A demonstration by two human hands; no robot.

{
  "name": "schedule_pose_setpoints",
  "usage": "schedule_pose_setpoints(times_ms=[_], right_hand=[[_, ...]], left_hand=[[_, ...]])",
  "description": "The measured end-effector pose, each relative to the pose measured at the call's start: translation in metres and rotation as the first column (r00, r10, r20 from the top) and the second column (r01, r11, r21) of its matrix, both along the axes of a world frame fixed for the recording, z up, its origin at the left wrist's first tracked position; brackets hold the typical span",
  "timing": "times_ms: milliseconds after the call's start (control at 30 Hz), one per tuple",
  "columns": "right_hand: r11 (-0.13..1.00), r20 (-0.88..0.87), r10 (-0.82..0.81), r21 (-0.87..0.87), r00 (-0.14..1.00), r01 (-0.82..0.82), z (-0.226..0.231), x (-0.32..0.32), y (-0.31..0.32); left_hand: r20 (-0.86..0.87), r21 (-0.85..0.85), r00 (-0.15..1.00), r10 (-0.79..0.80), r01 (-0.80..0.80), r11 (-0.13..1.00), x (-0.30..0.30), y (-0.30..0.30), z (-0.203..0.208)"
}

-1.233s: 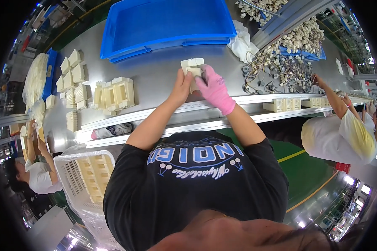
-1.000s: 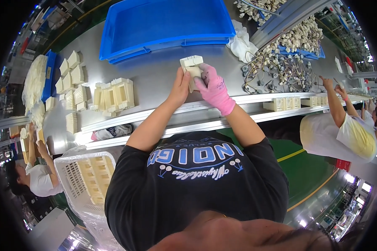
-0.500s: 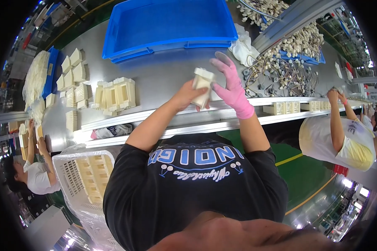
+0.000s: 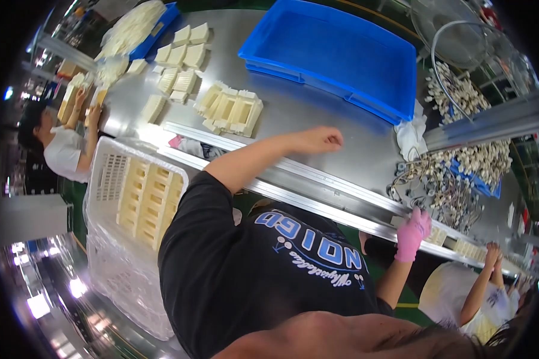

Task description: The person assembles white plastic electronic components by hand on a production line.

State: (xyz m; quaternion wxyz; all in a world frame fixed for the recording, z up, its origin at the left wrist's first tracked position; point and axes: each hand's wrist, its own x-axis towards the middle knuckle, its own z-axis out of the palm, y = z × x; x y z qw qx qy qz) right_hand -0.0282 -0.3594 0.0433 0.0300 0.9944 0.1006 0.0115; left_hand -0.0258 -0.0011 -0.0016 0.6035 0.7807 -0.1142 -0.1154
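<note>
My bare left hand (image 4: pixel 318 139) hovers over the metal worktable, its fingers curled in with nothing visible in them. Down to the right, my right hand (image 4: pixel 413 234) wears a pink glove and reaches over the metal rail track (image 4: pixel 335 200). Its fingers are bent close together at a row of cream plastic housings (image 4: pixel 438 236). Whatever they grip is hidden by the glove. Left of my left hand, a group of cream box-shaped housings (image 4: pixel 236 112) stands on the table.
A large blue tray (image 4: pixel 335 90) lies at the back. Smaller cream parts (image 4: pixel 182 57) sit at far left. Wired connectors (image 4: pixel 455 167) pile up at right beside a white cloth (image 4: pixel 412 139). A white basket (image 4: pixel 111 173) holds cream frames. Co-workers sit on both sides.
The cream housing that was between both hands has left my left hand, which is now curled. My right hand has swung down and right to the rail track. The view has turned.
</note>
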Motion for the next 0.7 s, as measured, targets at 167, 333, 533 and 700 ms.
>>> schedule_pose_setpoints(times_ms=[167, 333, 533, 700], right_hand=[[0.998, 0.275, 0.035, -0.051, 0.961, -0.022, -0.015, 0.018, -0.004], [0.834, 0.192, 0.44, 0.273, 0.877, -0.479, -0.029, 0.034, 0.088], [0.695, 0.091, 0.592, 0.446, 0.801, -0.564, -0.05, 0.015, 0.152], [0.801, -0.019, 0.437, 0.462, 0.899, -0.38, -0.052, 0.013, 0.166]], left_hand=[[0.189, 0.321, 0.934, 0.304, -0.352, 0.879, -0.02, 0.081, 0.004], [0.495, 0.676, 0.786, 0.369, -0.616, 0.405, -0.084, 0.202, 0.011], [0.312, 0.923, 0.852, 0.421, -0.376, 0.077, -0.15, 0.357, -0.018], [0.203, 0.978, 0.916, 0.346, -0.203, -0.037, -0.178, 0.41, -0.06]])
